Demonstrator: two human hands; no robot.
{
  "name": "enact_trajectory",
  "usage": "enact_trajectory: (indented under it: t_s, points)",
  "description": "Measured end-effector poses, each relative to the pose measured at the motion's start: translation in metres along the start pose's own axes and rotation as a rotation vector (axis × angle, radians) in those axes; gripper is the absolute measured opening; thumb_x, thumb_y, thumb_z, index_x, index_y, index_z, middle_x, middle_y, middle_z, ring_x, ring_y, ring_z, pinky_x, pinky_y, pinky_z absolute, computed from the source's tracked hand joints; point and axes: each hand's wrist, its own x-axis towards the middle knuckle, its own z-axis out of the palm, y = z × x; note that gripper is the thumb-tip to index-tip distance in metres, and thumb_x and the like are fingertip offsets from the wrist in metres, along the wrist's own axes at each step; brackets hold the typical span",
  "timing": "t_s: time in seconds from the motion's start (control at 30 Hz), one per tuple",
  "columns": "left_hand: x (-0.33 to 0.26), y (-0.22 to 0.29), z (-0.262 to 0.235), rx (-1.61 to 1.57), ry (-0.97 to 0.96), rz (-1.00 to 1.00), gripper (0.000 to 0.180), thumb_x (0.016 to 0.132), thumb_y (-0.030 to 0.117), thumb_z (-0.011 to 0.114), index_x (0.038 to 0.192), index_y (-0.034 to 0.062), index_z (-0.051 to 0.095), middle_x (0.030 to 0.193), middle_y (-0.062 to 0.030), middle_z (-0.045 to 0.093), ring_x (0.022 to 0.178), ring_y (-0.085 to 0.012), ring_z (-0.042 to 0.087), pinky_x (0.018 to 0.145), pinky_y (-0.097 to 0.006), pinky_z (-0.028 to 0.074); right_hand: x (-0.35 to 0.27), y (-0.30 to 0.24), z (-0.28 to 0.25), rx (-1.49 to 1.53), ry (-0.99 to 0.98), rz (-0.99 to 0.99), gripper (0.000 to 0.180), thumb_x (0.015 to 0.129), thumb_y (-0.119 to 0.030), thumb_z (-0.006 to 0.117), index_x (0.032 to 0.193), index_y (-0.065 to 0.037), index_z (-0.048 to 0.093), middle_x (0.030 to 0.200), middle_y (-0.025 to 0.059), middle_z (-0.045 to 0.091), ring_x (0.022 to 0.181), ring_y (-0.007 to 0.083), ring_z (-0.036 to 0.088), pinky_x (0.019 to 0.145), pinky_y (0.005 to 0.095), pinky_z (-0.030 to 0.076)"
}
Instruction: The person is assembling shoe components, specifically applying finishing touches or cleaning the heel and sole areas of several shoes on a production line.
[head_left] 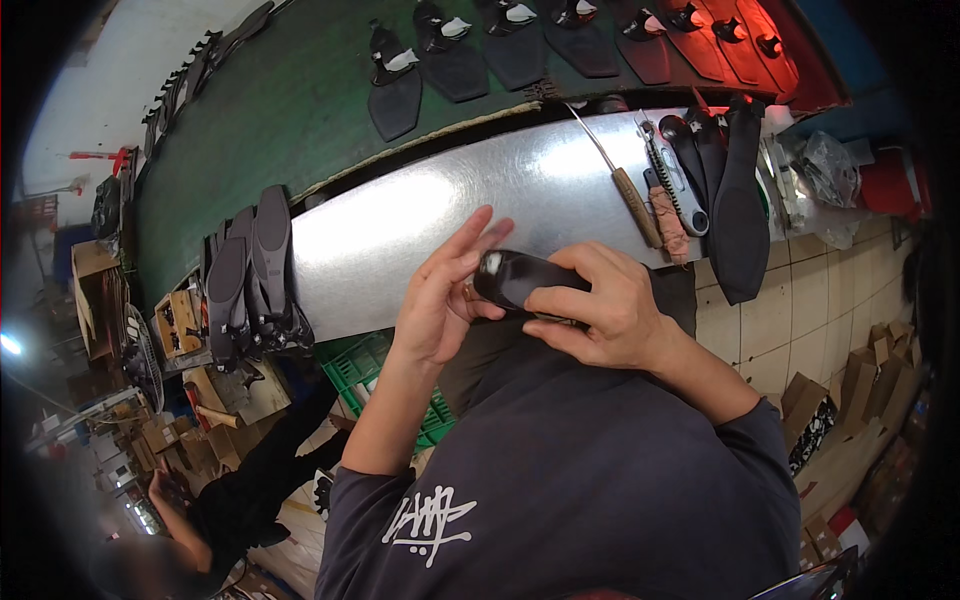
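Note:
My right hand (605,305) is wrapped round a glossy black shoe (520,280) with a rounded end, held in front of my chest near the metal bench's edge. The fingers and thumb cover much of its right part. Beside the shoe's left end is my left hand (445,290), its fingers stretched apart and a little blurred. Whether its lower fingers touch the shoe I cannot tell. Beyond my hands lies the shiny metal bench top (380,240). To the right on it are a wooden-handled awl (632,205), a tool with a wrapped handle (668,225) and a grey-handled tool (682,185).
Black soles (228,265) are stacked at the bench's left end, more soles (740,220) at its right. Behind, a green surface (270,110) carries a row of black shoe parts (395,105). A green crate (360,370) stands below. Another person (250,510) works at lower left.

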Motion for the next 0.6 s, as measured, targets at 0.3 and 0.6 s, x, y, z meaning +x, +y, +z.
enact_trajectory:
  t_s: [0.3, 0.6]
  points:
    - [-0.005, -0.006, -0.008, 0.389, 0.021, 0.008, 0.030, 0.093, 0.014, 0.049, 0.120, 0.0031, 0.060, 0.098, -0.0022, 0.065, 0.078, -0.0054, 0.060, 0.059, -0.020, 0.048, -0.007, -0.001, 0.008, 0.113, 0.037, 0.260, 0.019, 0.076, -0.008, 0.073, 0.089, -0.007, 0.060, 0.068, 0.0084, 0.058, 0.058, 0.0270, 0.057, 0.055, 0.0356, 0.045]
    - [-0.005, -0.012, -0.002, 0.568, 0.016, -0.059, 0.031, 0.092, 0.011, 0.042, 0.116, 0.0014, 0.060, 0.094, -0.0041, 0.065, 0.074, -0.0065, 0.059, 0.056, -0.020, 0.050, -0.010, 0.003, 0.016, -0.012, 0.040, 0.195, 0.016, 0.076, -0.012, 0.073, 0.078, -0.008, 0.058, 0.061, 0.0062, 0.055, 0.055, 0.0251, 0.056, 0.052, 0.0364, 0.042]
